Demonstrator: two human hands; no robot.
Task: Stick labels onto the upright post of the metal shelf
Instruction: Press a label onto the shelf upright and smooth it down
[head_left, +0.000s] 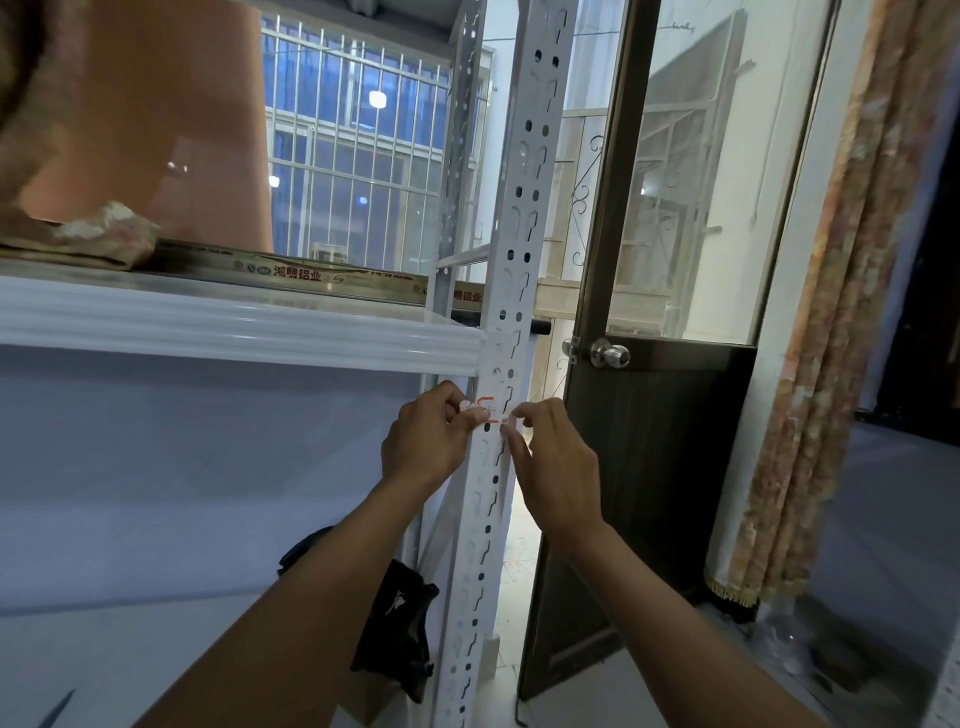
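Observation:
The white perforated upright post (511, 270) of the metal shelf runs top to bottom through the middle of the head view. A small white label with a red border (492, 410) lies across the post just below the white shelf beam (234, 332). My left hand (431, 441) pinches the label's left end, thumb and forefinger together. My right hand (553, 467) pinches its right end against the post's right edge. The label's middle shows between my fingertips; its ends are hidden under them.
A dark door (644, 467) with a round metal knob (609, 355) stands ajar right of the post. A patterned curtain (841, 312) hangs at far right. A black bag (400, 623) sits low, left of the post. Printed aluminium boxes (291, 273) lie on the shelf.

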